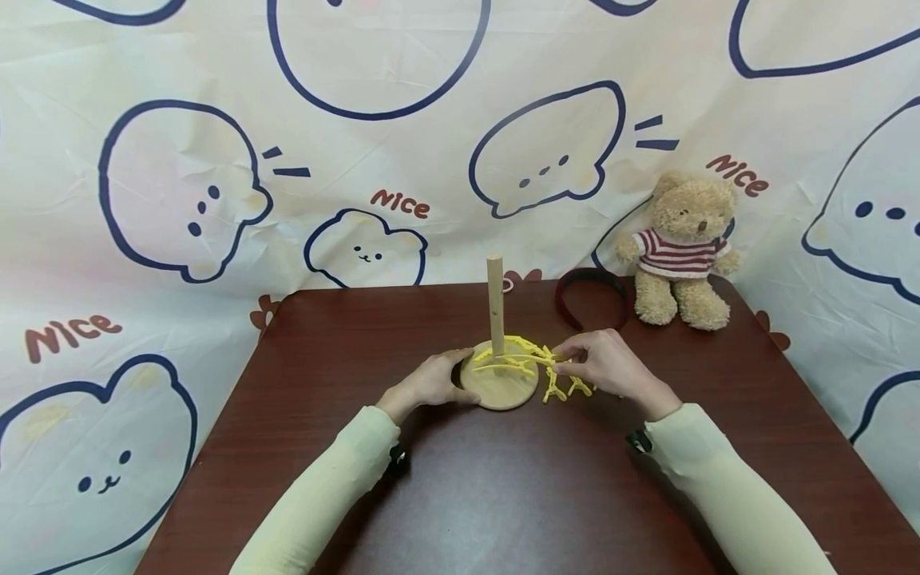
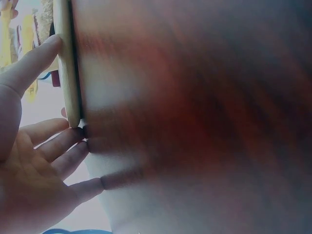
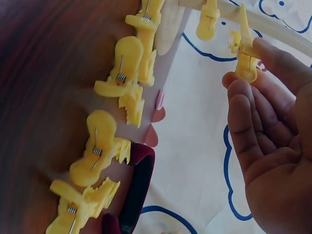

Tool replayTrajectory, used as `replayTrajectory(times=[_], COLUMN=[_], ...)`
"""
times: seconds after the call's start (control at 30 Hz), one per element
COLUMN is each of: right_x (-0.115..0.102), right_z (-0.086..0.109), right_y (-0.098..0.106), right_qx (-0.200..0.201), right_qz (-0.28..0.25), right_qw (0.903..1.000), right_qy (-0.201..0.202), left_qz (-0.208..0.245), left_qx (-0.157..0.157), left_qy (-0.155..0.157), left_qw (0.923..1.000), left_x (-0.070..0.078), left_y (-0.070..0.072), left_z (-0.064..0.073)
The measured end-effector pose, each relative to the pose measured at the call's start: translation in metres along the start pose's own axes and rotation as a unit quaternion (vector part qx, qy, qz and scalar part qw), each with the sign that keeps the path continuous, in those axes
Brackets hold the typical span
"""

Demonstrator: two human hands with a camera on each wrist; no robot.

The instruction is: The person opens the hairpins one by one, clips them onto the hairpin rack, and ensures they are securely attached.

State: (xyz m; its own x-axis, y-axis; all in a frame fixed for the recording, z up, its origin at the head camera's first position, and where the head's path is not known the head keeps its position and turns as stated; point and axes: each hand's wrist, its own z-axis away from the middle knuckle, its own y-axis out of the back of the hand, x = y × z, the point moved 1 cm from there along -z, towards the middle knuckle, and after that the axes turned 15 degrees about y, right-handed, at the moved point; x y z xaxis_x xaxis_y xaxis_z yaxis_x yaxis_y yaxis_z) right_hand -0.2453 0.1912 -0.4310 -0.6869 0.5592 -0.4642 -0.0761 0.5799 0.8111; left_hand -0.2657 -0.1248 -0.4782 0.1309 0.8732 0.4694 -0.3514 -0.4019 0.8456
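A wooden stand has a round base [image 1: 503,393] and an upright square post [image 1: 496,303]. My left hand [image 1: 434,378] grips the base at its left edge, the thumb [image 2: 41,56] pressed on the wood and the other fingers spread around the rim. My right hand [image 1: 602,363] pinches a yellow plastic spring clip [image 3: 246,61] between thumb and fingers, just right of the post. Another yellow clip [image 3: 208,22] shows near the post in the right wrist view. Thin yellow pieces [image 1: 513,365] lie across the base, overlapping the post's foot.
More yellow spring clips [image 3: 100,141] lie on the brown table [image 1: 345,343], right of the base. Behind them is a dark red headband [image 1: 561,299]. A teddy bear [image 1: 683,247] in a striped shirt sits at the back right, against a printed cloth [image 1: 446,160].
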Motion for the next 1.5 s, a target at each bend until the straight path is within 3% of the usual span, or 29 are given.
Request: replayTrajectory(times=[0.93,1.3,1.5], right_x=[-0.008,-0.005,-0.002], right_z=[-0.027,-0.032,-0.032], right_y=[-0.016,-0.023,-0.025], right_qx=[-0.044,-0.051,-0.055], right_qz=[0.010,0.007,0.004], right_qw=[0.9990,0.9985,0.9985], right_qy=[0.007,0.020,0.002], left_qz=[-0.002,-0.004,-0.001], left_qx=[-0.008,-0.003,0.001], left_qy=[0.023,0.018,0.012], left_qw=[0.9997,0.9998,0.9999], left_x=[0.002,0.001,0.000], left_y=[0.001,0.000,0.000], left_z=[0.001,0.000,-0.001])
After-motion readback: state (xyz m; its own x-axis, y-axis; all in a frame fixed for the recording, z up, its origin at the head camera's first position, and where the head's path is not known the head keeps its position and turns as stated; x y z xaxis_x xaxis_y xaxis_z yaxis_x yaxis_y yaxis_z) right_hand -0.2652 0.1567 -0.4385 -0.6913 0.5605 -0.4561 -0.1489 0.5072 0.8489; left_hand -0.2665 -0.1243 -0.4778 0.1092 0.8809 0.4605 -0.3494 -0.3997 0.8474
